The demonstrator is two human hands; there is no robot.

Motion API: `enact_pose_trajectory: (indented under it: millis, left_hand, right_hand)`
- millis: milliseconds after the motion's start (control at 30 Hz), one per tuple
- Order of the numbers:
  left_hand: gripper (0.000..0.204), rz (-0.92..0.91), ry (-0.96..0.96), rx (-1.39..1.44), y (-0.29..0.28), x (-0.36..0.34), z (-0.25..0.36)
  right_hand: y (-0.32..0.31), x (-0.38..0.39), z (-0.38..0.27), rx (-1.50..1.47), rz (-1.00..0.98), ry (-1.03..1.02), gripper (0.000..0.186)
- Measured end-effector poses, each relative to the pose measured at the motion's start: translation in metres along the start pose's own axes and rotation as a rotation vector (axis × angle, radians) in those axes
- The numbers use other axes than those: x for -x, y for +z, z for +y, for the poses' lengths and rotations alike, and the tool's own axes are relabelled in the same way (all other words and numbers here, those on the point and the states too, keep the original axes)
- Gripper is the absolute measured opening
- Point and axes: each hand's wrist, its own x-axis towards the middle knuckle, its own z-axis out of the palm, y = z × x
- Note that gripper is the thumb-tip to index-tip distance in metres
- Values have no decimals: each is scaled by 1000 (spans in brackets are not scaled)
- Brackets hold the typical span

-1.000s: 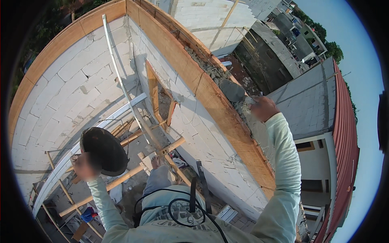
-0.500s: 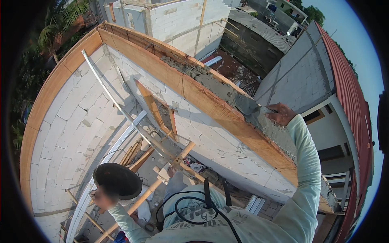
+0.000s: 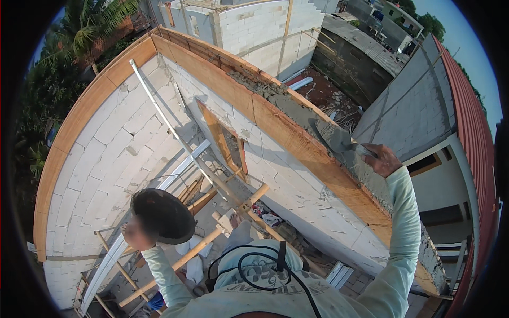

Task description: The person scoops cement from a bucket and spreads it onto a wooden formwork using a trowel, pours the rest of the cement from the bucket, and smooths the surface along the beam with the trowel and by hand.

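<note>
My right hand (image 3: 383, 160) is closed round the handle of a trowel (image 3: 339, 140). The trowel's blade rests on or just over the wet grey mortar (image 3: 298, 113) along the wall top, its left edge tilted up. Wooden formwork boards (image 3: 297, 144) flank the mortar, and the near one shows a rough, mortar-stained upper edge. Low on the left, my left hand (image 3: 137, 234) grips the rim of a round black bowl (image 3: 170, 216), held tilted in the air. That hand is partly blurred, and the bowl's dark inside hides whatever it may contain.
Below me, wooden scaffold poles (image 3: 199, 255) cross beside the white block wall (image 3: 114, 153). A long pale pole (image 3: 167, 122) leans near a window frame (image 3: 225, 140). Beyond the formwork lies a debris-strewn yard (image 3: 339, 98); a red metal roof (image 3: 466, 122) stands right.
My left hand has raised the black bowl and tipped it. My right hand and trowel have shifted slightly along the mortar, the blade now more tilted. The whole view has swung a little left.
</note>
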Motion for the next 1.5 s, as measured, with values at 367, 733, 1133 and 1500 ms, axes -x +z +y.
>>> enact_pose_trajectory:
  millis: [367,733,1133,1500]
  left_hand:
    - [25,-174,-65,82,84,17,56]
    - [25,-328,-112,260,123,33,61]
    - [27,-275,-100,255,89,11,25]
    - [25,-86,-152,78,34,3,6]
  right_hand:
    - [13,15,-35,-15,262,-250,43]
    - [63,-3,-123,105,472,-345,41]
    - [77,-139,-151,687,571,-155,48]
    - [88,-137,-168,814,585,-197,51]
